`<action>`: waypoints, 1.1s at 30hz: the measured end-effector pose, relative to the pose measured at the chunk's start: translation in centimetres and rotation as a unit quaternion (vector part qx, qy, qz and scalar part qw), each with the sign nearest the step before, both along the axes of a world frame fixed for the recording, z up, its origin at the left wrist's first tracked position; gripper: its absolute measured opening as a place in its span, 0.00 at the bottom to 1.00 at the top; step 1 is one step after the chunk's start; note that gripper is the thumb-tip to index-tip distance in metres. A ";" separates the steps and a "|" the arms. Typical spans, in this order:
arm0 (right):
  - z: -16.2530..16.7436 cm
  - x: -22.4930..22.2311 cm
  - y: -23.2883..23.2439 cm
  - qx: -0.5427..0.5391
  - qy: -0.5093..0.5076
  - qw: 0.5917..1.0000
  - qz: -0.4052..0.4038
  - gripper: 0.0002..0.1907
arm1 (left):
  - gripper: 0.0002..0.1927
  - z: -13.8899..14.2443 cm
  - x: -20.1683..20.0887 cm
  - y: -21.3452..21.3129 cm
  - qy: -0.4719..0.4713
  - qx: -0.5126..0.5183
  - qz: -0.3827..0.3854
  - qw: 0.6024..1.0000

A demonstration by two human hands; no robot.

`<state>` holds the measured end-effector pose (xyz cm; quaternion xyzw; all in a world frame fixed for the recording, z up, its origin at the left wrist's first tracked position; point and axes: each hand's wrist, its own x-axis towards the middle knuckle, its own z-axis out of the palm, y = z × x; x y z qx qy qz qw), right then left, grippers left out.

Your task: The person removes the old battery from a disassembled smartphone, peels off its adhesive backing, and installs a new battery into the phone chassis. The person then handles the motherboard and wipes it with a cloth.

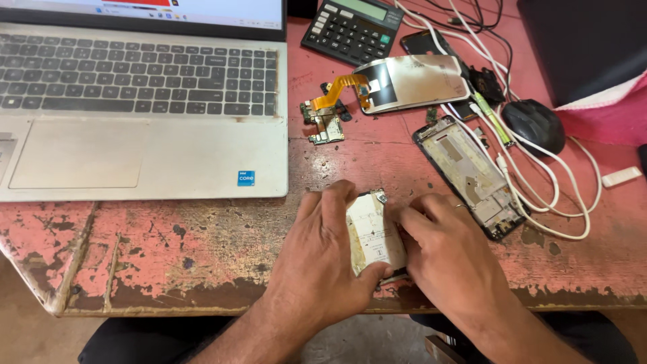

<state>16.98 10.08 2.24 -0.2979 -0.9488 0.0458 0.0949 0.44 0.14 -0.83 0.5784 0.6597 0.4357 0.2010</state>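
Pink, flaking paint covers the wooden table, worn down to bare brown along its near edge. Low in the middle of the frame both hands hold a flat white battery with a metal connector at its upper end. The left hand lies along the battery's left side, its fingers pressed together against that edge and the thumb hooked under the lower end. The right hand closes in on the right side, fingers curled and clamped on the battery's right edge. The battery sits tilted between them, just above the table's front edge.

Just right of the right hand lies a bare phone frame, dark-rimmed and slanting toward the lower right. White cables loop over and beside it. Above, in the upper middle, a detached phone screen lies face down with an orange ribbon cable leading to a small green circuit board. A black calculator sits at the top, touching the upper edge of the frame. A black computer mouse rests at the right, near a small white adapter. A silver laptop fills the upper left. A pink cloth shows at the far right.
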 end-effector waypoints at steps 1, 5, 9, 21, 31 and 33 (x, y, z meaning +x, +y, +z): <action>0.0 0.1 0.0 -0.013 -0.006 1.000 -0.002 0.20 | 0.51 0.0 0.0 0.0 -0.001 -0.005 0.001 1.000; -0.5 0.7 -0.5 -0.002 0.042 0.999 -0.004 0.22 | 0.50 0.1 -0.1 0.0 -0.002 0.008 0.002 1.000; -1.6 0.7 -0.2 0.012 0.047 0.999 0.014 0.26 | 0.51 0.1 -0.1 -0.1 0.000 -0.011 -0.001 1.000; -1.0 0.1 -0.4 -0.014 0.040 0.999 -0.013 0.21 | 0.50 0.0 -0.2 -0.1 0.002 0.001 -0.004 1.000; 0.1 0.2 -0.3 -0.020 0.034 0.999 -0.023 0.21 | 0.55 0.3 0.0 0.0 -0.002 0.019 -0.004 1.000; 0.2 0.0 -0.5 -0.032 0.025 0.999 -0.033 0.21 | 0.54 0.3 -0.2 0.1 0.010 0.022 -0.002 1.000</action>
